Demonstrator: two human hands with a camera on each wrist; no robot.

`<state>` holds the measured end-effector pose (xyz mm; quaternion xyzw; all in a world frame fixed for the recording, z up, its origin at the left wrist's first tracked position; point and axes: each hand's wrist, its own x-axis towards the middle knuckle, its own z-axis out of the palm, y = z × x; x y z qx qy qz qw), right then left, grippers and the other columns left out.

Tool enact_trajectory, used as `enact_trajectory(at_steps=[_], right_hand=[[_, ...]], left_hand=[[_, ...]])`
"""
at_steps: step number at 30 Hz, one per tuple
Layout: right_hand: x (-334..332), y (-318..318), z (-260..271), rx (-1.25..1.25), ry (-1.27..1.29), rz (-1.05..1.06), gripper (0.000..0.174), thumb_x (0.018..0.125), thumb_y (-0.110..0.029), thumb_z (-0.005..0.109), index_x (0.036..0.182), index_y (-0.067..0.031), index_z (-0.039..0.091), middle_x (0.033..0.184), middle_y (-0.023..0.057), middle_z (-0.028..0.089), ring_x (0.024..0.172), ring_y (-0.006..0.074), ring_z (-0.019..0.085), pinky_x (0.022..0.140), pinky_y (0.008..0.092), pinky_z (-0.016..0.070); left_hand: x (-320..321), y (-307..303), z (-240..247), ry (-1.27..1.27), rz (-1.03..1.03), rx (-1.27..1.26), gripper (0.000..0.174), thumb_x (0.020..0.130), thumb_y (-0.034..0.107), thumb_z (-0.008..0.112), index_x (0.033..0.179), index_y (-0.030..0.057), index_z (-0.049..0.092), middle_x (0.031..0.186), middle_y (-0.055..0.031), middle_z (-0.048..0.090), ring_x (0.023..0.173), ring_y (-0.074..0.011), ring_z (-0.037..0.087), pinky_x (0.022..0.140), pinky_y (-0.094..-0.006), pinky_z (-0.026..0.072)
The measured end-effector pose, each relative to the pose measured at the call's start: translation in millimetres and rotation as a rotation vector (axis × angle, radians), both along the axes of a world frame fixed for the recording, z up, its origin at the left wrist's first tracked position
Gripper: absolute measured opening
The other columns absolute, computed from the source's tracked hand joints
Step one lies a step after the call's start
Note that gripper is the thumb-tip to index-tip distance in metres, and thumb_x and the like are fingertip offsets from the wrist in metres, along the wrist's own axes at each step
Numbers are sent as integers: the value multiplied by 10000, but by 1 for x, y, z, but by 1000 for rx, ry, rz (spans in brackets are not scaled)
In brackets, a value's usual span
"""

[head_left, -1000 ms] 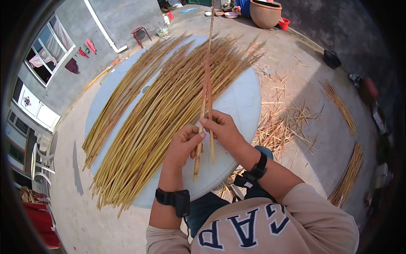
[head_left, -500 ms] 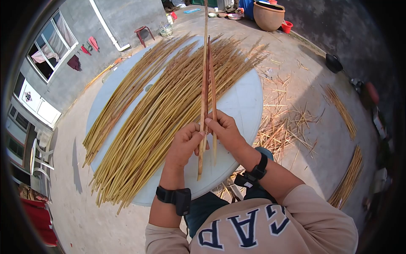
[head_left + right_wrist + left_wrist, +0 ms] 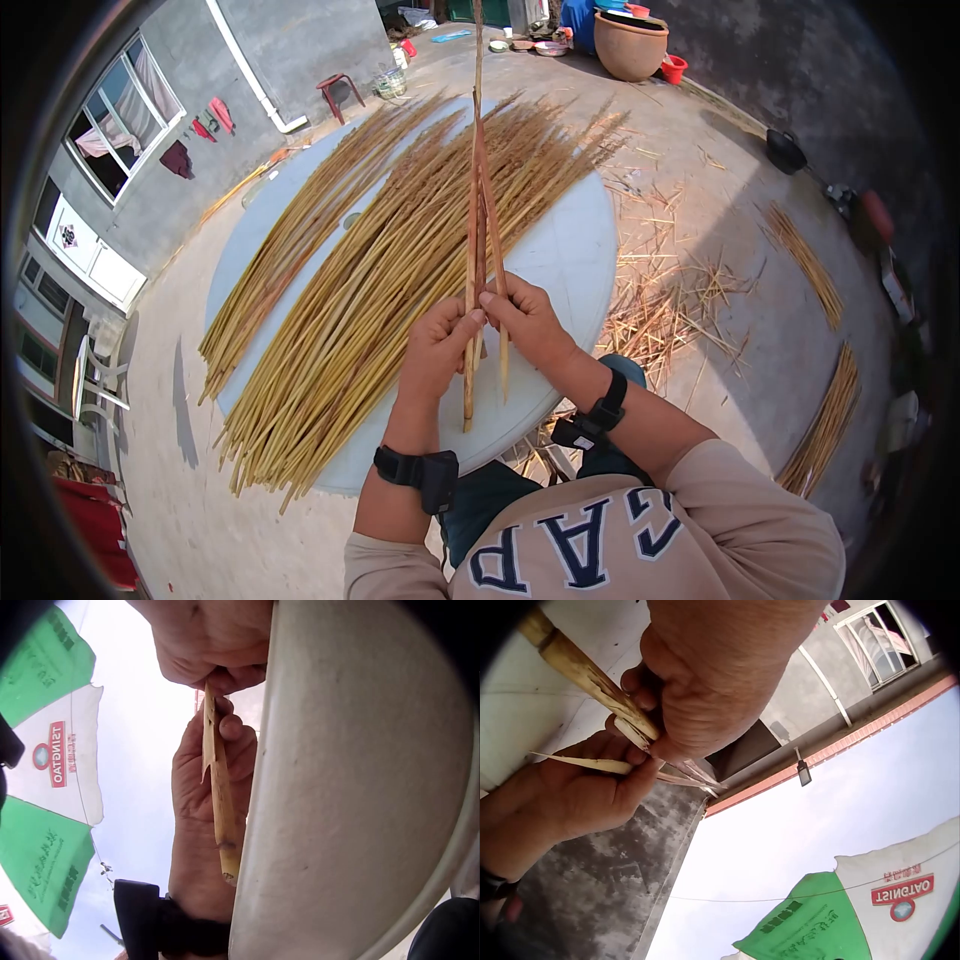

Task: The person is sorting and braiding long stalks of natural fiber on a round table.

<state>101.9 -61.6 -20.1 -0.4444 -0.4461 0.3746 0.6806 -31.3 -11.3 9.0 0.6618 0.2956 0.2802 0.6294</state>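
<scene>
Over the near side of the round table (image 3: 560, 250), my left hand (image 3: 437, 345) grips a long dry reed stalk (image 3: 468, 400) near its cut lower end. My right hand (image 3: 530, 325), right beside it, pinches a loose strip of sheath (image 3: 504, 370) between thumb and fingers. Higher up, the strip meets the stalk in a narrow V. Seen from the left wrist, the strip (image 3: 592, 761) has a pale pointed end, and the stalk (image 3: 574, 667) shows a split surface beside my left hand (image 3: 712, 682). A torn edge shows along the stalk (image 3: 220, 787) in the right wrist view.
A thick pile of reed stalks (image 3: 330, 340) covers much of the table, with a thinner row (image 3: 290, 240) to its left. Peeled scraps (image 3: 670, 300) litter the ground at right, near two bundles (image 3: 805, 260). A clay pot (image 3: 630, 48) stands at the back.
The stalk's upper part has swung slightly left. Half a second ago the strip's top stood apart beside the stalk; now it converges with it. Both hands keep their hold and have barely shifted.
</scene>
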Motion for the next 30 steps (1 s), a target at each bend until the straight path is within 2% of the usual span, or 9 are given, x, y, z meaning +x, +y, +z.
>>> enact_trajectory(at_steps=[12, 16, 18, 20, 22, 24, 25, 28, 30], right_hand=[[-2, -5, 8, -8, 31, -35, 127, 850, -128, 516, 888, -15, 562, 643, -23, 489, 585, 41, 430, 528, 191, 367], [7, -9, 11, -75, 109, -140, 122, 850, -156, 518, 820, -42, 548, 596, -30, 460, 508, 28, 386, 448, 180, 307], [21, -12, 15, 14, 309, -216, 135, 854, -178, 521, 788, -60, 532, 580, -36, 446, 482, 22, 379, 411, 174, 275], [38, -23, 30, 36, 311, -328, 135, 858, -160, 529, 797, -40, 525, 578, -20, 470, 474, 47, 408, 427, 181, 329], [69, -25, 29, 203, 440, -432, 220, 865, -255, 533, 807, -43, 515, 602, -14, 469, 480, 50, 407, 400, 195, 311], [98, -27, 28, 335, 792, -484, 301, 862, -321, 536, 824, -24, 503, 664, 25, 500, 525, 84, 449, 445, 208, 386], [106, -30, 30, 255, 959, -479, 364, 855, -370, 533, 856, -7, 506, 729, 59, 522, 592, 111, 499, 516, 218, 447], [87, -29, 30, 62, 995, -461, 377, 854, -365, 535, 886, 11, 514, 783, 84, 543, 640, 125, 535, 556, 230, 478], [55, -33, 26, -44, 587, -213, 312, 865, -309, 532, 907, 0, 535, 772, 71, 570, 626, 116, 546, 523, 221, 444]], left_hand=[[8, -4, -5, -107, 149, 122, 201, 880, 210, 486, 794, 36, 541, 562, -32, 545, 400, -28, 420, 363, -162, 286], [-6, 9, -1, -193, 192, -14, 189, 887, 200, 469, 799, 43, 526, 551, -52, 542, 372, -26, 378, 348, -164, 288], [-8, 12, -5, -298, 240, 20, 175, 893, 192, 452, 807, 52, 511, 542, -61, 537, 357, -28, 350, 337, -164, 289], [-8, 13, -2, -336, 241, -7, 174, 895, 193, 451, 809, 53, 509, 541, -62, 538, 354, -30, 343, 337, -164, 287], [-8, 11, 1, -376, 234, -44, 173, 896, 194, 449, 810, 55, 506, 541, -63, 539, 351, -32, 336, 337, -164, 284], [-6, 8, 3, -356, 176, -24, 175, 896, 200, 451, 811, 58, 508, 545, -67, 543, 354, -34, 348, 337, -162, 290], [-5, 7, 3, -363, 172, -31, 175, 896, 200, 451, 811, 58, 508, 545, -67, 543, 354, -34, 348, 337, -162, 290], [-3, 5, 3, -348, 132, -38, 174, 895, 198, 455, 809, 58, 511, 552, -70, 550, 355, -34, 357, 342, -156, 303], [-3, 4, 4, -323, 140, -18, 184, 893, 200, 462, 796, 53, 517, 598, -75, 575, 373, -33, 383, 357, -148, 324]])
